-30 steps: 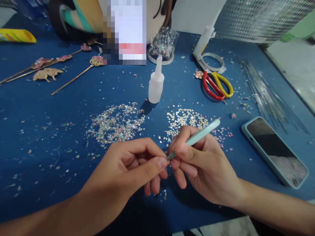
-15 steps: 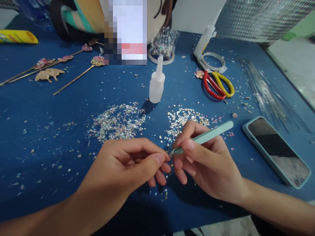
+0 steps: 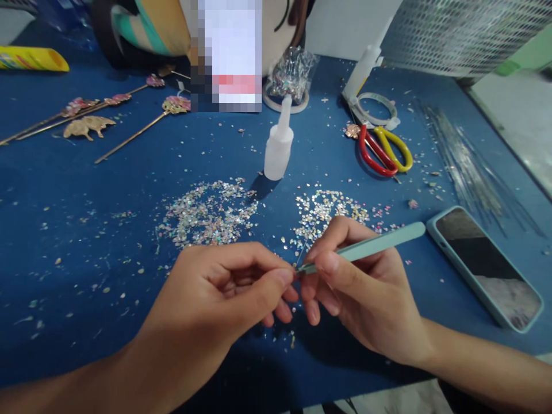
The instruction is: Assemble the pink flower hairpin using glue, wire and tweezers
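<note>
My right hand (image 3: 366, 287) grips a pair of mint-green tweezers (image 3: 375, 244), the tips pointing left. They meet the fingertips of my left hand (image 3: 233, 293), where thumb and forefinger are pinched together. A thin wire (image 3: 302, 253) rises from that pinch; its lower end is hidden by the fingers. Whatever tiny piece lies at the tweezer tips is too small to make out. Just beyond my hands lie two spreads of shiny flakes, a larger left pile (image 3: 211, 213) and a smaller right pile (image 3: 321, 210).
A white dropper bottle (image 3: 278, 152) stands behind the flakes. Red-and-yellow-handled scissors (image 3: 378, 158), a tape ring (image 3: 377, 109) and a bundle of thin wires (image 3: 466, 161) lie farther right. A phone (image 3: 487, 267) rests near my right hand. Gold hairpins (image 3: 133, 137) lie at left.
The tweezers have swung slightly, their rear end now farther right and a little lower. My right fingers have shifted slightly with them. My left hand keeps its pinch.
</note>
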Demonstrator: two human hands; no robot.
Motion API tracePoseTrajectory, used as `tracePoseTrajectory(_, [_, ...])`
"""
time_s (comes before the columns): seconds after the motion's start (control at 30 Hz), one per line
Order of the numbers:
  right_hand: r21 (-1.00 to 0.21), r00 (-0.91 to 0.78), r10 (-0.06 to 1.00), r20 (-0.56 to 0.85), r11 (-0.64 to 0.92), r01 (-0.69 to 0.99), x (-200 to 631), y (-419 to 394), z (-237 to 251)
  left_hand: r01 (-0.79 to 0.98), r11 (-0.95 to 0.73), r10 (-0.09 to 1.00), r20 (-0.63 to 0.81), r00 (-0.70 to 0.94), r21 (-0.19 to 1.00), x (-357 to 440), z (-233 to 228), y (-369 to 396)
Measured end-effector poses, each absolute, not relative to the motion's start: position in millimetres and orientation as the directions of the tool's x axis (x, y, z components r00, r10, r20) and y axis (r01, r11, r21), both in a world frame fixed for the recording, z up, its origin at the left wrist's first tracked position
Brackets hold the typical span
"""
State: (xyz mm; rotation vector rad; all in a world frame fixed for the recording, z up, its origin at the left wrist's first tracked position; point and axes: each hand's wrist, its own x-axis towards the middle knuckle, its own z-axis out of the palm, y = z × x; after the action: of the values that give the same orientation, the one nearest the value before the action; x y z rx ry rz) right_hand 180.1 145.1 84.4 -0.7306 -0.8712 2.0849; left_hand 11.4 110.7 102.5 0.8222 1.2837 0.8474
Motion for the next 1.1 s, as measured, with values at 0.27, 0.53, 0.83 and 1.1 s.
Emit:
tracePoseTrajectory(0.27, [-0.76, -0.558, 0.795, -0.238, -0.51, -0.403, 179, 146, 83, -0.002, 0.417, 0.907, -0.416, 0.062, 0.909, 10, 99, 109])
tracePoseTrajectory(0.53, [-0.711, -0.579, 0.768, -0.273, -0.566, -0.416, 181, 147, 83, -0.11, 0.371, 0.925, -0.357, 0.13, 0.922, 9, 89, 101])
tracePoseTrajectory(0.83, [-0.655, -0.625, 0.712, -0.321, -0.643, -0.397, 184, 151, 84, 0.043, 0.299, 0.942, -0.302, 0.148, 0.953, 5, 89, 107])
tracePoseTrajectory(1.1, [-0.647, -0.63, 0.689, -0.359, -0.67, -0.364, 182, 150, 85, 0.203, 0.197, 0.962, -0.229, 0.15, 0.959, 4, 90, 104])
